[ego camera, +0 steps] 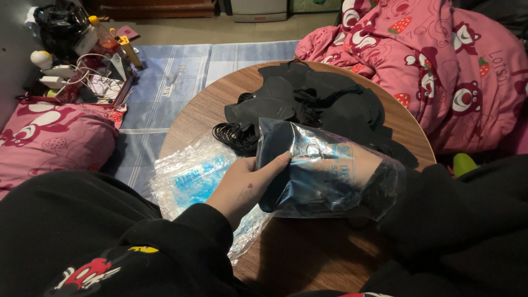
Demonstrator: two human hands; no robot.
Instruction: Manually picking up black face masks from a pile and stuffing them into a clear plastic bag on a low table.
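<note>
Two hands at frame centre: left hand grips clear bag; right hand inside, fingers unclear. Seating black masks fully comes next.

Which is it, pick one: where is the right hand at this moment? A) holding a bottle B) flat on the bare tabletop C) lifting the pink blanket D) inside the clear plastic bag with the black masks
D: the right hand shows through the clear plastic bag, pushed inside among black masks, while the left hand holds the bag's open edge.
</note>
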